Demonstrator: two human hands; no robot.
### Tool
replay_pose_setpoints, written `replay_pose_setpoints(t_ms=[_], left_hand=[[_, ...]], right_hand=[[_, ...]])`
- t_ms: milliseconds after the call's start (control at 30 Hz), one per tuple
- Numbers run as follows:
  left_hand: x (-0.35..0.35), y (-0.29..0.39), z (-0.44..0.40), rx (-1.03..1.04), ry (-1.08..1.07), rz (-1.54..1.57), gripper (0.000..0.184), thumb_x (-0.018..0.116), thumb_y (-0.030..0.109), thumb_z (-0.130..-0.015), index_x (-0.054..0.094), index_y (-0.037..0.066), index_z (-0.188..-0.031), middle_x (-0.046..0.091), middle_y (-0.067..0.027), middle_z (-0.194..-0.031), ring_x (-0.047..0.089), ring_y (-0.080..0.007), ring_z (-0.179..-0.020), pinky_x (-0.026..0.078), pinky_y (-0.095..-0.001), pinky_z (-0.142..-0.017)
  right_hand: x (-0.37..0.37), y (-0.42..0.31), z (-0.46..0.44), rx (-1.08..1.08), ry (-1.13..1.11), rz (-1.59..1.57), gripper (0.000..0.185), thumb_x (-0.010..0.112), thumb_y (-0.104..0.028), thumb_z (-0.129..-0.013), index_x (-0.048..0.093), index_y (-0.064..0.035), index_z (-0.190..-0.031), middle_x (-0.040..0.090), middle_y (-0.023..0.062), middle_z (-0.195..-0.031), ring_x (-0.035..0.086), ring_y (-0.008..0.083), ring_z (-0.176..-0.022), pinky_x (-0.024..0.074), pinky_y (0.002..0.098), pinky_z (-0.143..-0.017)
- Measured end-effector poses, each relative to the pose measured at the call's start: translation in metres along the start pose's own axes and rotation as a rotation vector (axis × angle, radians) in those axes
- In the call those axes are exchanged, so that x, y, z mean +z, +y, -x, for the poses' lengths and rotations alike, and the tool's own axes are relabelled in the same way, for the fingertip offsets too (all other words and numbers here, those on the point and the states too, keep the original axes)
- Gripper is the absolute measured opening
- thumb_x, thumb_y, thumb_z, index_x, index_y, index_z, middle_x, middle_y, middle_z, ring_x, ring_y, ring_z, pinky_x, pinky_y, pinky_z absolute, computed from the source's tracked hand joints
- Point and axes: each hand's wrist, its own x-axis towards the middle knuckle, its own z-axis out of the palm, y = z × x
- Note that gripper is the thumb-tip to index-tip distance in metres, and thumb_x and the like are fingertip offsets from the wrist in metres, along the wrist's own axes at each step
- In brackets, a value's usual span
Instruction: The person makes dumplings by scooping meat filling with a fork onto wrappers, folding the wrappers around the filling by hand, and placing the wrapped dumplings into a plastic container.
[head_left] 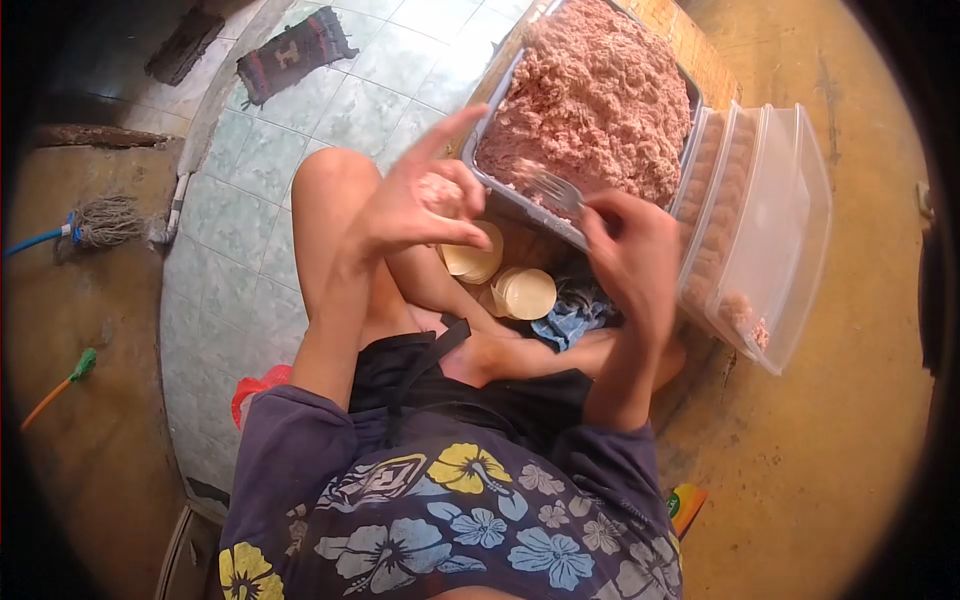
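Observation:
Ground pinkish meat (600,100) fills a grey tub (525,212) in front of me. My right hand (632,240) is closed round a metal fork (553,188), whose tines are at the near left edge of the meat. To the left of the tub, my left hand (420,200) holds a small lump of meat (440,192) in its palm, with the index finger stretched out and the other fingers curled. Below it sit two stacks of round, pale wrappers, one (474,255) partly behind my left thumb and the other (527,294) nearer the blue cloth (573,312).
Clear plastic containers (790,230) stand at the right, with rows of meat rolls (715,220) inside. My crossed legs lie close below the tub. A dark mat (297,55) is on the tiles, and a mop head (108,221) lies at far left.

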Motion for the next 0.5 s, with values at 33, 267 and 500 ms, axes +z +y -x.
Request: replay_pose_setpoints(t_ms=[33,267,500], left_hand=[[0.01,-0.002,-0.006,-0.021,-0.015,-0.072,0.095,0.082,-0.006,-0.068,0.038,0.011,-0.15,0.061,-0.002,-0.077,0.058,-0.0048,-0.07,0.049,-0.0181,-0.065],[0.077,-0.003,-0.027,0.133,-0.12,-0.653,0.081,0.073,-0.008,-0.067,0.048,0.004,-0.143,0.065,-0.0013,-0.086,0.058,-0.0053,-0.075,0.05,-0.0217,-0.07],[0.082,-0.008,-0.036,0.341,-0.164,-0.611,0.075,0.071,-0.008,-0.069,0.051,0.005,-0.14,0.066,-0.0054,-0.121,0.059,-0.0069,-0.081,0.052,-0.0219,-0.068]], right_hand=[[-0.014,-0.008,0.01,0.038,0.023,-0.131,0.009,0.065,-0.009,-0.081,0.07,-0.003,-0.085,0.068,0.0175,-0.075,0.067,0.0338,-0.067,0.051,0.0386,-0.063],[-0.068,-0.011,0.042,0.099,0.055,-0.13,0.005,0.064,-0.004,-0.083,0.064,-0.0016,-0.087,0.063,0.0133,-0.067,0.06,0.0169,-0.057,0.0456,0.0309,-0.054],[-0.056,-0.024,0.042,-0.064,-0.038,-0.045,0.008,0.061,-0.011,-0.086,0.058,-0.0031,-0.087,0.064,0.0187,-0.075,0.063,0.0373,-0.066,0.0466,0.0435,-0.06]])
